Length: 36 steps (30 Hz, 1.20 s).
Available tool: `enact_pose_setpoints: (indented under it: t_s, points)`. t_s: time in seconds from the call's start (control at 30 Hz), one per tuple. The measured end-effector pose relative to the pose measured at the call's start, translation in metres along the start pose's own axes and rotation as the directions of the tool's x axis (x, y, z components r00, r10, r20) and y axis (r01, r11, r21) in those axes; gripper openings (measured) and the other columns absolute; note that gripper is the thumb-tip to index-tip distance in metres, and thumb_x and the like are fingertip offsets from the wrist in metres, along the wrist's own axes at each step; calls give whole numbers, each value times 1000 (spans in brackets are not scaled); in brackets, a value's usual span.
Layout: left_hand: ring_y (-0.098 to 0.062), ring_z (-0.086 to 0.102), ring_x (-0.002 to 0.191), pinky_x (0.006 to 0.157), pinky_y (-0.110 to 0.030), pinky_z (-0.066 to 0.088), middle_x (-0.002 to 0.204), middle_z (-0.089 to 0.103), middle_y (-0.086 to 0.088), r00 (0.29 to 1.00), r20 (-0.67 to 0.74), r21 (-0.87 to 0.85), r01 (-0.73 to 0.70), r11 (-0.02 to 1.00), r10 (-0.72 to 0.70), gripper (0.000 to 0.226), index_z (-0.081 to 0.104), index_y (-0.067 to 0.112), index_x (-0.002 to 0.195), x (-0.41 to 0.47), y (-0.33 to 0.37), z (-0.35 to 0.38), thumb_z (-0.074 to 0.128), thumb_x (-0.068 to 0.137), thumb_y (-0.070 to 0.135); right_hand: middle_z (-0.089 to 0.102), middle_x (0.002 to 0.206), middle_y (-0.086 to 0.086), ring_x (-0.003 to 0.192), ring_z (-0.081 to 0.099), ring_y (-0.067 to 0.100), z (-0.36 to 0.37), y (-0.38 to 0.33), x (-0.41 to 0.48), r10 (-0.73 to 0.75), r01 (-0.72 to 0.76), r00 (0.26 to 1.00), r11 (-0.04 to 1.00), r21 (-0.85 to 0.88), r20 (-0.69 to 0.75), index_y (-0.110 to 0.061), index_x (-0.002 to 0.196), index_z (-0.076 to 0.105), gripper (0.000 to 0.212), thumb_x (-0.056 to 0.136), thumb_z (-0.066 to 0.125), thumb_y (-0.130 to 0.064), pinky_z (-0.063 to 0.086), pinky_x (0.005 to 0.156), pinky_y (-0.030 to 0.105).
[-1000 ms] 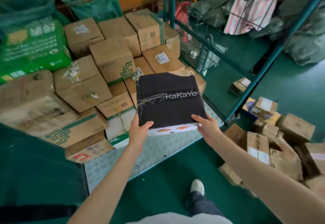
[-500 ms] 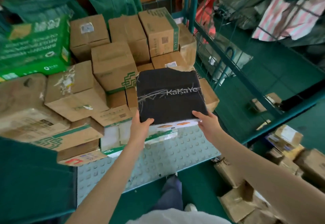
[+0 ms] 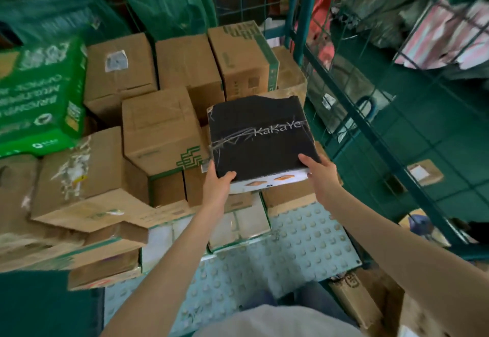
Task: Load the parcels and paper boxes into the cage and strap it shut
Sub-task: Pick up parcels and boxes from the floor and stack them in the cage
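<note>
The cage (image 3: pixel 304 19) fills my view now. Its green post and mesh wall (image 3: pixel 375 114) are nearer on the right than half a second ago, and the studded floor plate (image 3: pixel 304 246) spreads wide below my arms. The loose heap of parcels I saw on the floor a second ago has slid almost out of sight. The stack of cardboard boxes (image 3: pixel 158 125) looks just as it did, crowded against the back and left of the cage, with the green carton (image 3: pixel 42 93) at far left.

And here's the black box (image 3: pixel 259 135), white lettering on its lid, tape scrawled across it. It's inside the cage, up over the brown boxes at the right of the stack, just beside the mesh wall. It has gone deeper. Its far edge now reaches the foot of the tall green-striped box (image 3: pixel 243 64), and the labelled box that showed behind it is covered. Whether its underside is touching the boxes beneath, I cannot tell.

My grip hasn't changed. The left hand (image 3: pixel 217 180) clamps the near left corner, thumb on top, fingers tucked under. The right hand (image 3: pixel 317 175) has the near right corner the same way, thumb on the lid.

Outside the mesh, a small parcel (image 3: pixel 426 175) lies on the green floor.
</note>
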<state>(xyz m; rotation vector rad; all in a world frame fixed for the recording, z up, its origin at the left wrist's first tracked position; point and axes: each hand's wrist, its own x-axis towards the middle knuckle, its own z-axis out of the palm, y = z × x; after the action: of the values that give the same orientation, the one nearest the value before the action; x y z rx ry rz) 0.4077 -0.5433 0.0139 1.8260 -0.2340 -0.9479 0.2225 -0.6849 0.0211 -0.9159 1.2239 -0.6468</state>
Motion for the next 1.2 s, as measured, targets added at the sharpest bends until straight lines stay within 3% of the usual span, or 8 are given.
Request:
enact_pose_setpoints:
  t_s: [0.2,0.37,0.53,0.63,0.73,0.9,1.0,1.2]
  points:
    - [-25,38,136,109,-32,34,151,31,-3,999,-36,-1,12,1000,-12,67,16,18,153,26,18,38,55,99,14,52,137,-2,137,41,25,4,-31,29,-233,240,971,958,-157,61,-49,119,65,34,85,67,-44,33,114,50]
    - [-33,16,149,117,-40,20,164,6,-9,990,-95,103,112,988,-102,52,24,23,155,38,34,49,40,106,29,52,121,-12,128,43,23,7,-48,42,-301,404,894,861,-308,331,-59,111,58,36,101,53,-24,34,112,41]
    - [-23,35,142,120,-43,25,157,34,-3,996,-83,13,37,999,-36,57,38,23,150,42,46,51,46,99,47,51,129,-20,128,41,32,12,-51,69,-346,610,744,701,-371,571,-71,96,61,61,96,58,-10,29,110,57]
    - [-23,50,131,113,-49,37,147,48,2,995,-84,-54,43,998,-48,92,45,36,144,55,38,50,57,67,84,29,149,-9,141,22,35,27,-57,60,-261,487,828,772,-407,496,-54,115,64,41,87,73,-25,22,116,58]
    - [-22,54,128,111,-49,39,141,55,6,993,-88,-113,67,991,-77,106,50,40,139,53,43,47,64,50,94,6,160,5,146,11,34,33,-62,56,-19,228,935,795,-562,353,-34,148,32,88,76,81,-45,20,117,57]
    - [-21,51,127,107,-51,42,142,53,6,992,-106,88,-64,994,73,90,41,38,145,24,84,66,55,67,83,48,128,-6,108,57,16,32,-61,52,120,-92,864,992,-82,489,-32,144,39,62,91,70,-23,52,97,44]
    - [-25,55,118,101,-52,47,135,55,-1,973,-171,158,-126,979,153,64,45,36,143,17,103,85,49,81,56,53,130,-4,121,50,24,28,-69,66,112,-111,886,993,-29,450,-42,117,66,27,96,61,-26,47,100,55]
    - [-20,59,116,100,-46,50,134,60,3,980,-78,55,-180,982,184,51,44,32,146,30,125,139,48,96,26,65,124,-1,109,61,21,-7,-106,91,-117,107,970,993,57,212,-31,109,72,38,93,50,-5,51,98,46]
